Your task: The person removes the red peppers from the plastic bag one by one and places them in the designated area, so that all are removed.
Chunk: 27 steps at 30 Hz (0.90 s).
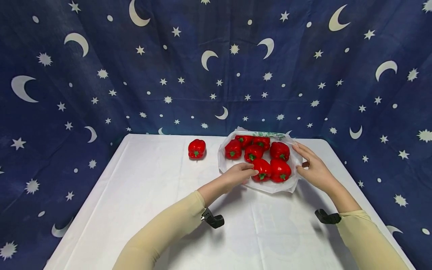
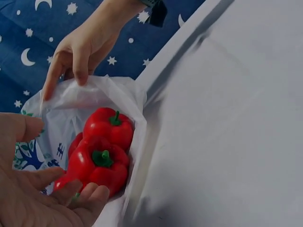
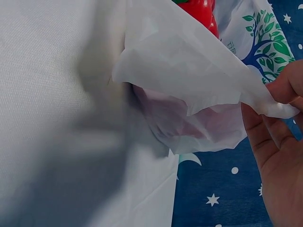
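A white plastic bag (image 1: 275,188) lies with its mouth spread wide and several red bell peppers (image 1: 279,170) inside. Green leaves of a tree print (image 3: 277,47) show on its side in the right wrist view. My left hand (image 1: 237,175) is at the bag's front left, fingertips right at the nearest bell pepper (image 1: 261,167). In the left wrist view its thumb and fingers are spread apart beside that pepper, not closed round it. On the bag's right side, my right hand (image 1: 315,170) pinches the rim between thumb and fingers, holding it up.
One more red bell pepper (image 1: 197,149) stands on the white-covered table (image 1: 152,180), left of the bag. A dark blue curtain (image 1: 189,67) with moons and stars hangs behind the table and along both sides.
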Each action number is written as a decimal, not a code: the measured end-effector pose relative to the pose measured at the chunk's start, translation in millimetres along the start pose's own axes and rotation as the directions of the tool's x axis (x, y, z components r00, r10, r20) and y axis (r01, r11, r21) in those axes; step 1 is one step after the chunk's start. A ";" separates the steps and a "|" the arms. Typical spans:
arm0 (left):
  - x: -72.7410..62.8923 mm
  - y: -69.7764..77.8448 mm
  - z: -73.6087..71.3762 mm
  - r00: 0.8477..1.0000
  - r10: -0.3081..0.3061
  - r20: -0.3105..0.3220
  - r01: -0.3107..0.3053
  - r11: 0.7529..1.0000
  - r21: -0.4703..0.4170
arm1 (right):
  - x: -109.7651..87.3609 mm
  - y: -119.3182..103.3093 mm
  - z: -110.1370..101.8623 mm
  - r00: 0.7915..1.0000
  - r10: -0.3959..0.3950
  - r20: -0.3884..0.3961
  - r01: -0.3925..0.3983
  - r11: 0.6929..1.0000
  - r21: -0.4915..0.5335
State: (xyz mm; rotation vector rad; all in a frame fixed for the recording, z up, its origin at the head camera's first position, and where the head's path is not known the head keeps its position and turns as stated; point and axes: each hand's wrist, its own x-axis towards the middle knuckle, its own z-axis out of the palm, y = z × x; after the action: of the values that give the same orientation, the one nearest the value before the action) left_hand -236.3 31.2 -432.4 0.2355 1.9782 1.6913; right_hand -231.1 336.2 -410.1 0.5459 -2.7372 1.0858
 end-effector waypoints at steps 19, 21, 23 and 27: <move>36.5 24.0 6.2 0.910 -0.414 -0.017 0.382 0.854 -0.354 | 2.2 0.6 0.8 0.999 -0.046 -0.002 0.046 0.999 0.014; 38.5 24.3 6.9 0.905 -0.425 -0.007 0.398 0.853 -0.336 | 2.5 0.8 1.2 0.999 -0.051 -0.003 0.051 0.999 0.014; 40.5 24.3 7.9 0.902 -0.431 0.007 0.409 0.852 -0.325 | 2.6 1.4 1.5 0.999 -0.049 -0.003 0.049 0.999 0.012; 44.6 22.9 10.1 0.902 -0.431 0.014 0.415 0.860 -0.296 | 2.3 2.9 2.1 0.999 -0.042 0.000 0.042 0.999 0.010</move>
State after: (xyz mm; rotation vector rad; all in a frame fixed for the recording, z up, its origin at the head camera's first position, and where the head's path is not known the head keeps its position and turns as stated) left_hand -273.7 64.8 -423.4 -0.3356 1.6282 1.6710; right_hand -234.3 336.0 -412.9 0.6014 -2.7089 1.0906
